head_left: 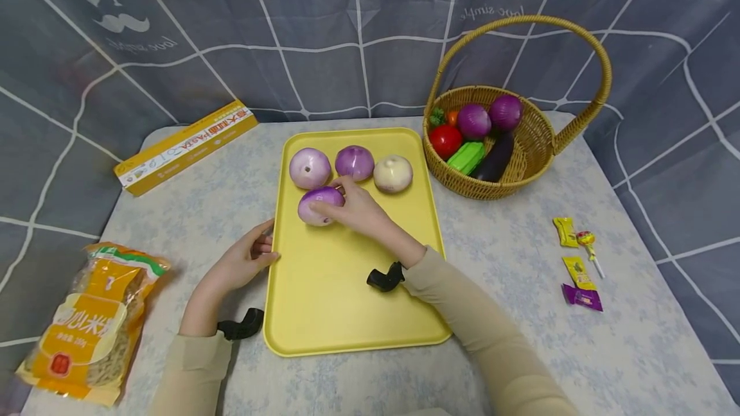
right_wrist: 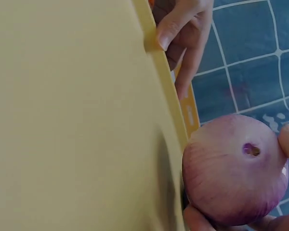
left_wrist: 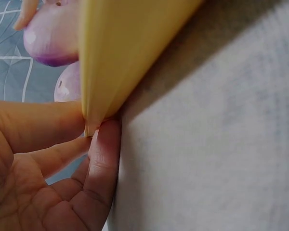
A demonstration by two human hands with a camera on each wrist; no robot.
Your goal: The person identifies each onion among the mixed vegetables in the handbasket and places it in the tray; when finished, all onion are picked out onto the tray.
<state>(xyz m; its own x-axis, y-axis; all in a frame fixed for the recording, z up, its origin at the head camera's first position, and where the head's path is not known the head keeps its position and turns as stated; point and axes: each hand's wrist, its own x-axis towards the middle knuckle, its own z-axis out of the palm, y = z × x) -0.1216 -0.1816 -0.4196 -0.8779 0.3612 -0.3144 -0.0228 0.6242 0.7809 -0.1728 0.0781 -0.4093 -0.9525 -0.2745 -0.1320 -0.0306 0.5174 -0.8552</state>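
My right hand (head_left: 363,209) grips a purple-and-white onion (head_left: 317,203) over the upper left part of a yellow tray (head_left: 347,300). In the right wrist view this onion (right_wrist: 231,173) shows a small dark hole at one end, with fingers and thumb on its sides. Behind it on the tray stand a pinkish onion (head_left: 309,169), a purple onion (head_left: 354,164) and a pale, cream-coloured onion (head_left: 393,174) in a row. At the tray's left edge, my left hand (head_left: 245,260) pinches the rim between thumb and fingers, as the left wrist view shows.
Back right, a wicker basket (head_left: 491,190) holds purple onions, a tomato, an eggplant and other vegetables. Wrapped sweets (head_left: 578,273) and a lollipop (head_left: 586,239) lie at the right. A pasta box (head_left: 187,147) is back left; an orange food bag (head_left: 95,323) lies front left.
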